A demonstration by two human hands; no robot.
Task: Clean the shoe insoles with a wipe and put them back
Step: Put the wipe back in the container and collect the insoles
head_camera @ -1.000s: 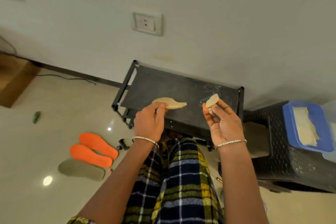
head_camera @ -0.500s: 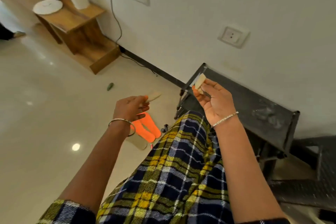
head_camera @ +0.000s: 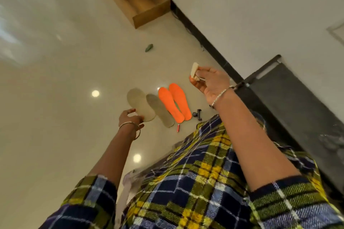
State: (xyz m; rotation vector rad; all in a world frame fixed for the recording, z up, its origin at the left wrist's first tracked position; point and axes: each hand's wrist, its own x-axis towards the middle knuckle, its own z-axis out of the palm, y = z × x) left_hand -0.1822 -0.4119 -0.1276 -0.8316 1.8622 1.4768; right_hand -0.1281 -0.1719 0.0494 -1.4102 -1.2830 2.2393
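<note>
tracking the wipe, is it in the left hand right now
No, the right hand pinches the folded wipe, while the left hand grips the heel end of the beige insole.

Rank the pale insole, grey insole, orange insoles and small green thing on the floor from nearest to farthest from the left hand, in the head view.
1. Pale insole: its heel end is pinched in the left hand.
2. Grey insole: just right of the pale one.
3. Orange insoles: further right again.
4. Small green thing: far up the floor, alone.
</note>
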